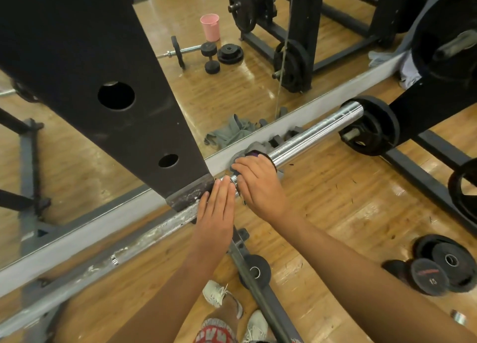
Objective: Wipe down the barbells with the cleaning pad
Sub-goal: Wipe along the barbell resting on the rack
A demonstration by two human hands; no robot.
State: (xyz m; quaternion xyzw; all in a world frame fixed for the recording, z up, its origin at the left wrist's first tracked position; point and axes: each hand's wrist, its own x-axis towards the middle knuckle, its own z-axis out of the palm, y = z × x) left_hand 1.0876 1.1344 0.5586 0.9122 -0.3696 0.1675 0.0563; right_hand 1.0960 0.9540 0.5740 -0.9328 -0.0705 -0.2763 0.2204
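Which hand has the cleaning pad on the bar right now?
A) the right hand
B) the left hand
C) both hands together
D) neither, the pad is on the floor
A: the right hand curls over the pad on the bar, while the left hand lies flat beside it with straight fingers and holds nothing.

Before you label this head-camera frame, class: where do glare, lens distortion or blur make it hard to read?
Head view: glare streaks the chrome barbell and patches of the wooden floor; the wide lens slightly bows the grey wall strip and leans the black upright; the right hand on the cleaning pad and the flat left hand are sharp.
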